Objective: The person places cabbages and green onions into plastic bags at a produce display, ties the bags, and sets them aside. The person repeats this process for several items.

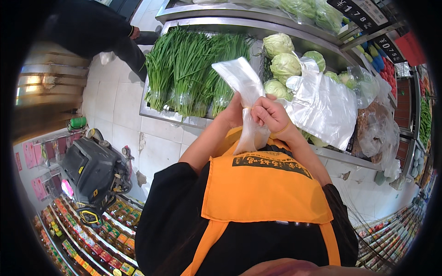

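A folded bundle of clear plastic produce bags (241,80) stands in front of my orange apron (266,189), gathered at its middle by a thin rubber band (247,108). My left hand (234,111) grips the bundle from the left, its fingers partly hidden behind the plastic. On the right side, my right hand (270,114) has its fingers curled at the banded part. Around my right wrist sits a yellow band (284,129). Below both hands the loose end of the bags fans out against the apron.
Bundled green garlic chives (188,72) lie on the metal-edged display stand (160,115) ahead. Cabbages (285,67) and a spread sheet of white plastic bags (324,107) are to the right. A person in dark clothes (93,31) is at upper left, above a grey floor-cleaning machine (93,172).
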Available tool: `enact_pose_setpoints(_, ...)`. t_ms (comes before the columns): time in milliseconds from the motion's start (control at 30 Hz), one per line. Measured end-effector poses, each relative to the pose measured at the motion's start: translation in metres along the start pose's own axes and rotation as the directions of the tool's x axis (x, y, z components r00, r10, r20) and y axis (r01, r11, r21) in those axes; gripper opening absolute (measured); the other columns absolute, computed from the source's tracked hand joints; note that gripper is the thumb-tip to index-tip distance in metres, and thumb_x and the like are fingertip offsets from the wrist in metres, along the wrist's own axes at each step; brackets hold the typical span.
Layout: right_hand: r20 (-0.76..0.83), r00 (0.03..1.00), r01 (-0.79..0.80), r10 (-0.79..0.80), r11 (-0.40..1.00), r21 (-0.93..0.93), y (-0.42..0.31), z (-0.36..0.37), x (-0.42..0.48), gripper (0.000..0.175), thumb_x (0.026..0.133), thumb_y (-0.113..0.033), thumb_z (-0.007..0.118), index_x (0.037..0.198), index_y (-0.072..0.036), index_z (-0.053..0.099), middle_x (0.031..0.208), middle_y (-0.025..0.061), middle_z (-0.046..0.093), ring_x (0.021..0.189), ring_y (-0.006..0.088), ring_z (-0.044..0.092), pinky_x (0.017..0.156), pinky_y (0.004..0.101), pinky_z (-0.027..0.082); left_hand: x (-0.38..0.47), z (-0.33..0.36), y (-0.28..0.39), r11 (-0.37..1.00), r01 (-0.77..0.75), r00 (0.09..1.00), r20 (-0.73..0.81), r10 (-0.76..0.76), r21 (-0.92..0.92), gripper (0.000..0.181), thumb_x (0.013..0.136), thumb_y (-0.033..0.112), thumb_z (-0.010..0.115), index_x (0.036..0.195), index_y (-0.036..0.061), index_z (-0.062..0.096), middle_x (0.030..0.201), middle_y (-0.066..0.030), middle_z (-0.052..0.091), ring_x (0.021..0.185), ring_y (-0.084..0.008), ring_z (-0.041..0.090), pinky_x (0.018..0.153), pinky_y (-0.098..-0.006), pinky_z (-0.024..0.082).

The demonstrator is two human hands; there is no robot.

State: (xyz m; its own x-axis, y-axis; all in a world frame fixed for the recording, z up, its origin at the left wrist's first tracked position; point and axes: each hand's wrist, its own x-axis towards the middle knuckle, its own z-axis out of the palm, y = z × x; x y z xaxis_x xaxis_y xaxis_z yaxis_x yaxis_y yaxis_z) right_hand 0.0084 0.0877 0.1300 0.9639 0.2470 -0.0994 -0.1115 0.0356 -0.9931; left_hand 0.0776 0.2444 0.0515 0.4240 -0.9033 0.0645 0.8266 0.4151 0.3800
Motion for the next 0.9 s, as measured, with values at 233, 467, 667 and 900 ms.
enact_pose_setpoints(233,0.102,0.992,-0.078,0.077,0.997,0.008,-0.001,0.001,-0.013,0.024,0.095,0.000,0.040,0.106,0.001,0.061,0.084,0.0047,0.060,0.062,0.0049,0.050,0.061,0.0179,0.040,0.028,0.013,0.016,0.907,-0.197,0.894,-0.311,0.323,0.373,0.051,0.078,0.036,0.069,0.114,0.0028,0.053,0.087,-0.0058,0.057,0.083,-0.0196,0.059,0.088,-0.0392,0.052)
enact_pose_setpoints(467,0.249,0.958,-0.143,0.140,0.990,-0.007,-0.002,0.015,-0.017,0.023,0.086,0.007,0.049,0.097,-0.001,0.067,0.080,0.0077,0.064,0.053,0.0136,0.057,0.062,0.0266,0.049,0.031,0.013,0.016,0.793,-0.076,0.680,-0.550,0.485,0.605,0.034,0.077,0.013,0.075,0.106,0.0035,0.059,0.093,-0.0030,0.065,0.079,-0.0116,0.061,0.073,-0.0266,0.049)
enact_pose_setpoints(667,0.164,0.981,-0.052,0.105,0.952,-0.302,0.008,0.018,-0.015,0.009,0.083,0.001,0.062,0.090,-0.002,0.066,0.075,0.0106,0.067,0.053,0.0223,0.062,0.056,0.0284,0.050,0.027,0.000,0.026,0.897,-0.117,0.579,-0.704,0.411,0.427,0.037,0.082,0.021,0.071,0.112,0.0028,0.058,0.094,-0.0068,0.065,0.081,-0.0183,0.065,0.071,-0.0336,0.051)
enact_pose_setpoints(900,0.024,0.939,-0.337,0.343,0.931,-0.140,0.019,0.009,-0.016,0.028,0.081,-0.013,0.077,0.068,0.003,0.059,0.060,0.0074,0.064,0.047,0.0088,0.058,0.047,0.0243,0.046,0.013,0.001,0.029,0.865,-0.481,0.617,-0.644,0.452,0.146,0.049,0.083,0.031,0.073,0.120,0.0077,0.051,0.104,-0.0083,0.059,0.089,-0.0228,0.063,0.086,-0.0424,0.057)
